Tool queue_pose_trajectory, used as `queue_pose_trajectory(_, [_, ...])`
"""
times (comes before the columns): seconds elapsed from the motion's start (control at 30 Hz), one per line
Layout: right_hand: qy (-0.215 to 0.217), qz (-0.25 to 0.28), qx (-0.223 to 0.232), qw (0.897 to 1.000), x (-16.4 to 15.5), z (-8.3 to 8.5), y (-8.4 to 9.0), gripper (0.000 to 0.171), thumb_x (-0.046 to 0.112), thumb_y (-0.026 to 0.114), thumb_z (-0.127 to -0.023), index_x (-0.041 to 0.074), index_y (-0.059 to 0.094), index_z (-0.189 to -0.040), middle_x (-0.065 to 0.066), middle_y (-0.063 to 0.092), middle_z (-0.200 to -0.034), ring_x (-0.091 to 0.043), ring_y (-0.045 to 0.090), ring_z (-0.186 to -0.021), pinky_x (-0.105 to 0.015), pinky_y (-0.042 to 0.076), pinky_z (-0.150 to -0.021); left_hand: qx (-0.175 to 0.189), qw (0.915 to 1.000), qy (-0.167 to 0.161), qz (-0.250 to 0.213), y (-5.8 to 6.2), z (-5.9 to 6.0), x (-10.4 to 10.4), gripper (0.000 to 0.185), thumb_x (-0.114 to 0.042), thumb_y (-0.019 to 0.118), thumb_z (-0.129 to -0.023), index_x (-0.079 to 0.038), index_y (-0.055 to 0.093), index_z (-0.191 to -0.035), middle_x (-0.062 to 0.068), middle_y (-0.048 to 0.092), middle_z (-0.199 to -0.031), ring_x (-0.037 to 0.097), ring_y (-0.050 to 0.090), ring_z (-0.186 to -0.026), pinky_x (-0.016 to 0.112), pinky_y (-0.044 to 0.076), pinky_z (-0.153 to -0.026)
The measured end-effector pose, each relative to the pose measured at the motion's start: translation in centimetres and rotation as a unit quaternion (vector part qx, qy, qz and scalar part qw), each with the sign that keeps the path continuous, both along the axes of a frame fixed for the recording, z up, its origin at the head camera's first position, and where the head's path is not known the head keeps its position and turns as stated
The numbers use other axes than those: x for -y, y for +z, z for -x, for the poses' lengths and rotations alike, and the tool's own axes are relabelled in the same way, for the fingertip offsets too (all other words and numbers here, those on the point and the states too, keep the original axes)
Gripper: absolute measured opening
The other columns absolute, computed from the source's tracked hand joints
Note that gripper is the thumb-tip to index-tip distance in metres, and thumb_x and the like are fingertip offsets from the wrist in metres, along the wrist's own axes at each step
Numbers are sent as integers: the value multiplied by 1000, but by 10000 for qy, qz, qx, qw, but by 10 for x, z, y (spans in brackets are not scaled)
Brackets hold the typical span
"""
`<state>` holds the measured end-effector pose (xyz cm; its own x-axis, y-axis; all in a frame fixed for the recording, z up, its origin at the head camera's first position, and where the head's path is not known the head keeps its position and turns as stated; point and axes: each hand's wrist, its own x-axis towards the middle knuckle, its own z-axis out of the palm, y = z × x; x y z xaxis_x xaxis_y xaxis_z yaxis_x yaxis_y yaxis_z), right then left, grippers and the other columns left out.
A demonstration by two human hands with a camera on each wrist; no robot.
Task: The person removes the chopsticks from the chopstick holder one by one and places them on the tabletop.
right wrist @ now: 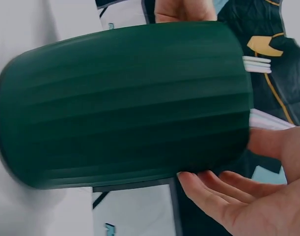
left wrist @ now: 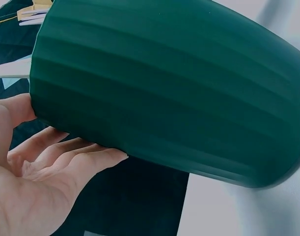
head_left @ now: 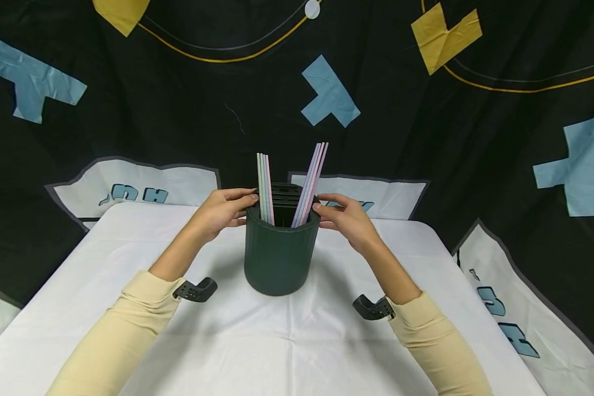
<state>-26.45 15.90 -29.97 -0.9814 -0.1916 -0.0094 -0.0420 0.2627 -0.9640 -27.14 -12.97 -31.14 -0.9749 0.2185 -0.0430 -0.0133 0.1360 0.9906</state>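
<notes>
Head view: dark green ribbed holder (head_left: 280,253) is standing upright on the white table (head_left: 287,341), straws rising from its slotted top.
Left hand (head_left: 225,212): fingers are curling against the holder's rim, grasping it.
Right hand (head_left: 345,219): fingers are curving round the opposite rim, grasping it too.
Straws: one bunch (head_left: 264,187) is standing straight, another (head_left: 311,184) leaning right.
Wrist views: holder wall (left wrist: 164,93) (right wrist: 125,103) is filling both, hiding the slots.
Behind holder: patterned black backdrop (head_left: 178,110) is hanging.
</notes>
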Motion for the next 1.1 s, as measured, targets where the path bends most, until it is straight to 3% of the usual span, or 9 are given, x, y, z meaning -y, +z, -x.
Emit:
queue_pose_trajectory(0.1, [-75, 86, -208, 9997, -1, -2, 11, 46, 20, 68, -99, 2, 56, -140, -20, 65, -125, -20, 71, -103, -40, 56, -100, 29, 10000, -2, 38, 0, 0, 1, 50, -22, 60, -103, -3, 50, -148, 17, 59, -143, 29, 61, -128, 40, 56, -98])
queue_pose_trajectory(0.33, [-78, 45, -551, 9984, -1, -3, 33, 36, 17, 67, -99, 0, 59, -131, -23, 63, -130, -36, 65, -117, -33, 57, -99, 31, 9999, -65, 82, 1, 1, 2, 52, -25, 61, -103, -4, 49, -149, 18, 58, -144, 23, 65, -121, 41, 55, -100])
queue_pose_trajectory(0.47, [-8, 71, -545, 9985, 0, -3, 38, 33, 11, 68, -98, -1, 61, -127, -16, 66, -123, -28, 69, -111, -29, 58, -95, 44, 9999, -82, 89, 1, 1, 3, 53, -26, 61, -103, -4, 49, -149, 18, 58, -145, 16, 68, -114, 41, 55, -101])
queue_pose_trajectory(0.63, [121, 344, -425, 9984, 4, -2, 36, 30, 5, 68, -96, -5, 60, -123, -11, 68, -114, -15, 71, -99, -29, 59, -94, 29, 10000, -14, 94, 0, 2, 3, 50, -24, 61, -103, -5, 51, -148, 16, 60, -142, 16, 69, -112, 39, 56, -98])
queue_pose_trajectory(0.9, [17, 262, -479, 9985, 9, -1, 26, 25, 11, 70, -95, 1, 63, -116, 1, 71, -98, -18, 66, -104, -38, 51, -108, -7, 10000, -39, 71, -1, 2, 2, 53, -26, 62, -103, -4, 49, -149, 19, 58, -144, 18, 68, -115, 41, 55, -100])
queue_pose_trajectory(1.1, [-88, 196, -573, 9981, 11, 0, 20, 21, 14, 72, -94, 4, 64, -111, 4, 71, -93, -20, 65, -106, -43, 48, -108, -17, 10000, 17, 92, -2, 1, 2, 50, -24, 62, -103, -4, 51, -147, 18, 60, -141, 19, 69, -115, 40, 56, -98])
